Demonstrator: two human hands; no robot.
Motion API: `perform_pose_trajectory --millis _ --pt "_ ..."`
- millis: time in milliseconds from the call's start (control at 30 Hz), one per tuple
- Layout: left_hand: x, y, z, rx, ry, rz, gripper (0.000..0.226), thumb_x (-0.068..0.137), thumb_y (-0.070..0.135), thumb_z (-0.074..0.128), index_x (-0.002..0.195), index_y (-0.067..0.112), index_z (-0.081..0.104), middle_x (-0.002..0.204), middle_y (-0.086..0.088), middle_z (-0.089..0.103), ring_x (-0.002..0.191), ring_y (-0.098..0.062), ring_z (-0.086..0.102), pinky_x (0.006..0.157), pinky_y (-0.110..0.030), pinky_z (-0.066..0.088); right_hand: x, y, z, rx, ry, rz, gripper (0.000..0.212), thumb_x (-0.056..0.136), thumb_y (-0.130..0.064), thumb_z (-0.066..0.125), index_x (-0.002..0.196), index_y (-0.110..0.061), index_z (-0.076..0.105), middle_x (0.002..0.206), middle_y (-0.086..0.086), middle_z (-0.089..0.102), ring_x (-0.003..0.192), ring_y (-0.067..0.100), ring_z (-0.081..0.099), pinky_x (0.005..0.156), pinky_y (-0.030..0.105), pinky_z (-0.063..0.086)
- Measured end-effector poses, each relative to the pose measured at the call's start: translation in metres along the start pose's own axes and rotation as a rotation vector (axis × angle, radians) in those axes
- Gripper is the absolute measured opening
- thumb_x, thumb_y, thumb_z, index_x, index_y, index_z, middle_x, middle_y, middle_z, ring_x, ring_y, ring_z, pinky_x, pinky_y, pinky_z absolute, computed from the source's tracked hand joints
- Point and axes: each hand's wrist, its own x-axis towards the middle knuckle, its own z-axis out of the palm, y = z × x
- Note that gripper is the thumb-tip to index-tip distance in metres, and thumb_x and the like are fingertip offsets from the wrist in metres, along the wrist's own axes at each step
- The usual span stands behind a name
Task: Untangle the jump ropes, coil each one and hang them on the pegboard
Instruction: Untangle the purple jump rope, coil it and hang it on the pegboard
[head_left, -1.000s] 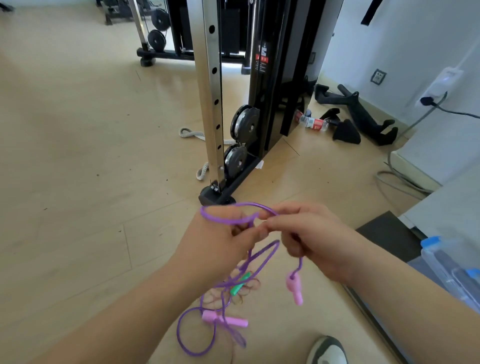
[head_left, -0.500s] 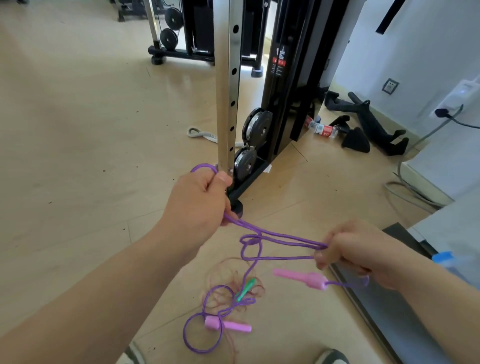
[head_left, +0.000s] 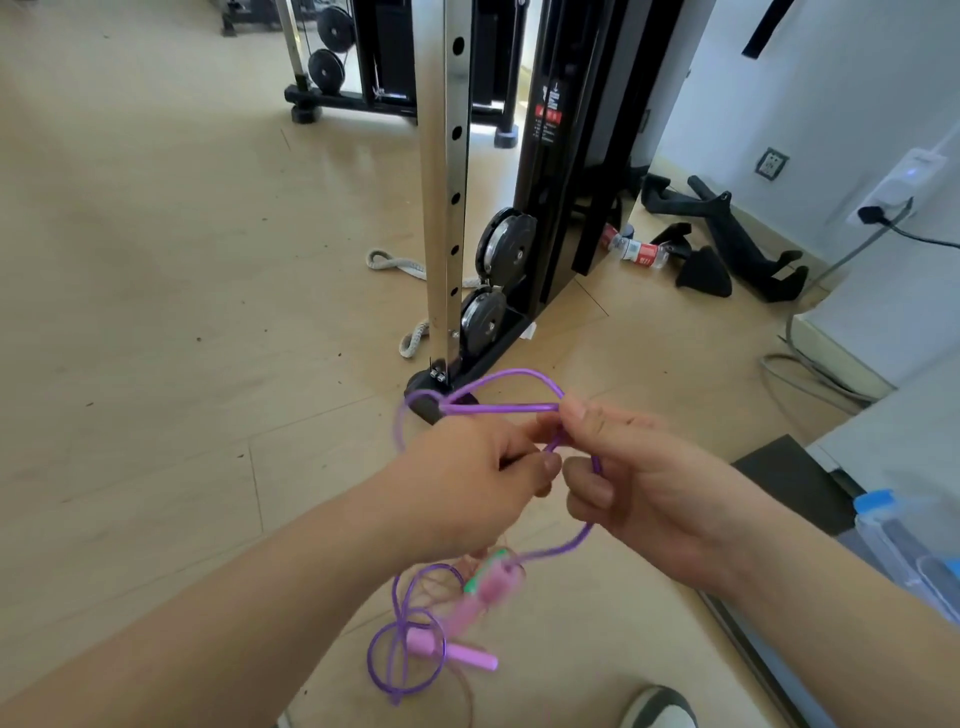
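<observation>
A purple jump rope (head_left: 498, 408) forms loops above my two hands, which meet at mid-frame. My left hand (head_left: 467, 478) grips the gathered loops; my right hand (head_left: 639, 483) pinches a strand of the same rope beside it. From the right hand the rope hangs down to a blurred pink handle (head_left: 491, 584). A second pink handle (head_left: 452, 652) lies on the floor amid a purple coil (head_left: 405, 654). A green handle (head_left: 480, 571) and a thin brownish rope (head_left: 457, 691) are tangled there. No pegboard is in view.
A cable machine's steel upright (head_left: 447, 197) and black frame (head_left: 561, 171) stand just ahead. A plastic bottle (head_left: 636, 249) and black handle attachments (head_left: 722, 244) lie near the wall. A grey cable (head_left: 810, 358) trails right. A clear blue-lidded box (head_left: 914, 556) sits at the right edge.
My hands, spread apart half a second ago with rope stretched between them, have come together again. The pink handle has dropped from beside my right hand and now swings below.
</observation>
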Motion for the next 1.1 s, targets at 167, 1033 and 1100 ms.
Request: perform_pose_trajectory --millis 167,1033,1100 --pt "-0.003 -0.006 0.001 0.085 -0.131 0.033 0.033 0.098 0.046 0.061 0.083 0.018 0.069 0.07 0.001 0.075 0.062 -0.011 0.068 0.061 -0.024 0.051 0.002 0.0 0.002 0.004 0.208 -0.125 0.026 0.095 -0.03 0.065 0.079 -0.012 0.073 0.091 0.022 0.065 0.049 0.014 0.039 0.056 0.031 0.031" --pt "-0.001 -0.012 -0.011 -0.574 0.367 -0.031 0.011 0.094 0.014 0.073 0.091 0.004 0.075 0.08 -0.02 0.075 0.059 -0.021 0.073 0.057 -0.03 0.063 0.003 0.007 -0.004 0.125 0.299 0.177 0.041 0.087 -0.038 0.074 0.111 -0.007 0.06 0.096 0.015 0.059 0.06 0.018 0.061 0.055 0.029 0.031" --pt "-0.001 -0.012 -0.008 -0.589 0.329 -0.018 0.011 0.094 0.013 0.072 0.091 0.003 0.075 0.08 -0.019 0.076 0.06 -0.021 0.074 0.058 -0.027 0.061 0.0 0.011 0.001 -0.05 0.231 0.163 0.043 0.077 -0.039 0.08 0.101 -0.003 0.072 0.097 0.016 0.069 0.062 0.015 0.059 0.055 0.027 0.033"
